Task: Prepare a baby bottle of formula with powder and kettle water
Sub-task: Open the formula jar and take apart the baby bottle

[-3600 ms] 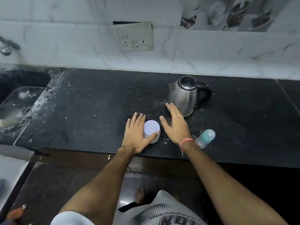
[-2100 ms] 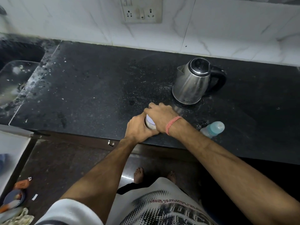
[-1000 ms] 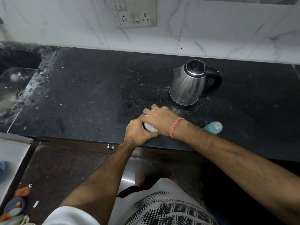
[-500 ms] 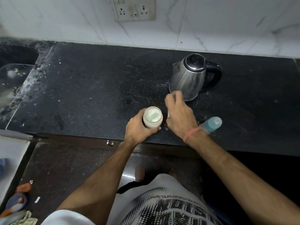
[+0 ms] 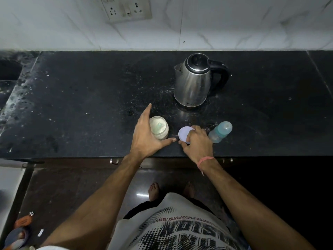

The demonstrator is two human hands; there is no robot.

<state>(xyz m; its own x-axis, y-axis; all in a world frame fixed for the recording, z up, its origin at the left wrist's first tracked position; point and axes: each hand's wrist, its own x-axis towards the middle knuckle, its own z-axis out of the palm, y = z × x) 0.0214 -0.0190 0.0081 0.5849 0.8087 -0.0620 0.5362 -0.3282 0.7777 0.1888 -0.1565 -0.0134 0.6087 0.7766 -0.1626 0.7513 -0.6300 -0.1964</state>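
The left hand (image 5: 144, 138) spreads loose beside the open formula jar (image 5: 159, 128) near the counter's (image 5: 81, 105) front edge; the right hand (image 5: 197, 143) grips its white lid (image 5: 185, 134). The baby bottle (image 5: 219, 131) lies just right, the kettle (image 5: 193, 81) behind.

Black stone countertop (image 5: 90, 98), speckled, with pale splash marks and residue along its left end and a fine scatter of white specks at centre. Standing on it: a steel kettle (image 5: 192, 83) with black handle, toward the back. Near the front edge: an open powder jar (image 5: 159, 128), upright; a white lid (image 5: 185, 134) just right of it; a baby bottle (image 5: 219, 132) with teal cap, further right.
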